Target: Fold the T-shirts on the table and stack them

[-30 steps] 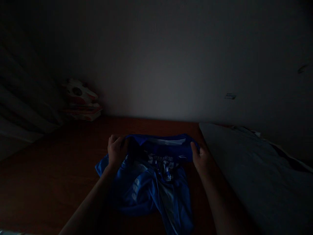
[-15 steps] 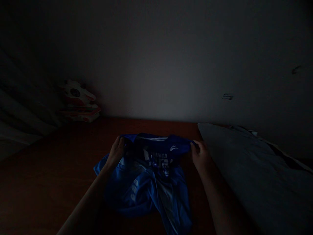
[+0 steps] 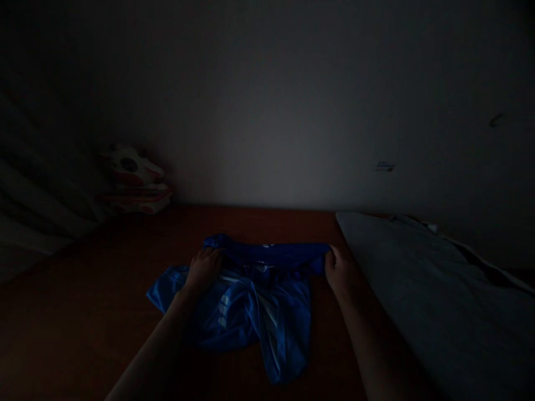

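Note:
A dark blue sports shirt (image 3: 284,256) with white print is stretched sideways between my two hands, low over the table. My left hand (image 3: 204,267) is closed on its left part, with a bunch of the cloth showing beyond the fingers. At the right end, my right hand (image 3: 337,266) pinches the shirt's edge between thumb and fingers. A lighter blue, shiny garment (image 3: 234,317) with pale stripes and a white mark lies crumpled nearer to me, partly under the shirt. Dim light hides where the two cloths meet.
The reddish-brown wooden tabletop (image 3: 83,312) runs back to a grey wall (image 3: 267,111). A grey cloth or pad (image 3: 418,289) covers the right side. A white and red toy-like object (image 3: 136,178) stands at the back left, beside a curtain (image 3: 33,189).
The shirt has been lowered and folded over, so its printed lettering is mostly hidden. My left hand has come down slightly nearer; the lighter garment has shifted a little left.

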Demonstrator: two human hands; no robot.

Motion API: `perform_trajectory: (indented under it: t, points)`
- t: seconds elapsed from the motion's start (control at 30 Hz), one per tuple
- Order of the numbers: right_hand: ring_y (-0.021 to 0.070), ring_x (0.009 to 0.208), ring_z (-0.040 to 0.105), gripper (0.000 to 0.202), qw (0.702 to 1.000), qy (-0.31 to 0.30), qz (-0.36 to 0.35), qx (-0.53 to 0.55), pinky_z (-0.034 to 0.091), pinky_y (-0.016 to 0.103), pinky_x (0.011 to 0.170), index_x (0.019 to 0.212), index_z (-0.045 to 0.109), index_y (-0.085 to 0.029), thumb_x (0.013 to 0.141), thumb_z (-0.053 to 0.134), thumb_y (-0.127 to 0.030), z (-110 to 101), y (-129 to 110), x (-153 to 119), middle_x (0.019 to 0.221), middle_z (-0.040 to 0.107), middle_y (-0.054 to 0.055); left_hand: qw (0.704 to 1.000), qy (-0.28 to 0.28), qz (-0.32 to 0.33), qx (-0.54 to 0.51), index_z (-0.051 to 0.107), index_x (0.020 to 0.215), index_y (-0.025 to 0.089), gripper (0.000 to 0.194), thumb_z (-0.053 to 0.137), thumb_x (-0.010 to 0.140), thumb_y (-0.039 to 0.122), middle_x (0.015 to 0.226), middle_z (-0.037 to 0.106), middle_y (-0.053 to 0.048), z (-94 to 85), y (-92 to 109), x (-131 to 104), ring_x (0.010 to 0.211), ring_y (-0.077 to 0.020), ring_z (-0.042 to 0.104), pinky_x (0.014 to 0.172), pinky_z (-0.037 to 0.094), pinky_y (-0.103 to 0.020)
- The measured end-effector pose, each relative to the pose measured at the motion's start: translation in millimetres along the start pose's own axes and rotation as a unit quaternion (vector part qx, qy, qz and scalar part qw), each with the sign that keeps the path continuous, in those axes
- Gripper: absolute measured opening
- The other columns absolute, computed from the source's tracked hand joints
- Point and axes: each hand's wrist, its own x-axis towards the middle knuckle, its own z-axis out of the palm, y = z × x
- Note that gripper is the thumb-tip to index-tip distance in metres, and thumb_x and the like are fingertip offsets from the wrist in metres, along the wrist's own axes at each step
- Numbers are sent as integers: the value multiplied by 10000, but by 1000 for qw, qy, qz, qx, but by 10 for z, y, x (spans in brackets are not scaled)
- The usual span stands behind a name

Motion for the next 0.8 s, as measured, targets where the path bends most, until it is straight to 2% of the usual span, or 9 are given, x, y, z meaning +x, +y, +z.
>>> perform_trajectory:
  t: [0.1,0.3,0.4,0.47,0.5,0.57,0.7,0.77,0.8]
  points:
    - [249,634,693,457,997,-70,33,22,533,385,725,1218,660,-181,939,348,-366,21,-26,-38,681,723,63,1000,-13,8,3,686,1267,245,417,368,999,274,1205,726,-99,26,-15,-11,1114,-282,657,978,506,-432]
    - [277,786,741,320,992,-106,65,30,538,376,744,1057,681,-206,843,516,-377,-108,-153,-114,815,770,112,999,22,-12,20,747,1186,242,384,438,960,273,1207,700,-128,-134,62,-194,1106,-308,639,982,502,-469]
    - [251,722,717,254,988,-143,40,42,522,347,691,933,678,-220,787,551,-384,-379,-210,-48,753,740,72,995,89,-34,21,776,1132,289,359,490,916,306,1192,675,-143,-381,22,-326,1096,-352,609,948,504,-535]
    - [222,664,686,242,979,-190,11,76,507,325,644,891,657,-233,797,539,-422,-683,-244,29,700,706,34,995,90,-26,-28,784,1092,295,349,502,890,337,1090,700,-132,-622,-59,-419,1031,-342,632,927,517,-518]
    - [206,624,663,246,968,-231,4,95,496,313,613,884,646,-237,805,546,-447,-863,-260,66,664,684,15,995,59,-17,-73,786,1066,295,343,504,884,364,1023,718,-115,-757,-109,-473,983,-324,656,910,531,-484]
    - [171,501,595,256,920,-369,32,126,461,285,532,866,626,-244,807,595,-492,-1240,-287,119,555,619,-31,979,-78,0,-190,789,986,297,340,503,879,448,891,750,-80,-1027,-207,-599,859,-288,703,824,567,-406]
    - [171,470,638,359,733,-642,177,136,484,258,498,853,584,-232,741,769,-518,-1753,-330,140,559,678,-15,846,-425,4,-321,782,835,290,393,528,870,588,774,779,-52,-1410,-301,-792,674,-250,725,677,585,-372]
    - [214,544,705,417,672,-694,224,129,521,278,515,837,602,-212,678,839,-515,-1754,-353,176,630,733,41,814,-481,-7,-325,785,873,290,385,561,850,602,737,777,-41,-1459,-265,-721,619,-233,716,639,581,-373]
    - [236,589,729,426,667,-695,232,133,541,298,533,827,615,-204,653,861,-506,-1685,-369,217,662,748,65,816,-473,-8,-332,785,880,283,383,584,827,605,706,770,-40,-1448,-224,-620,593,-231,708,608,578,-370]
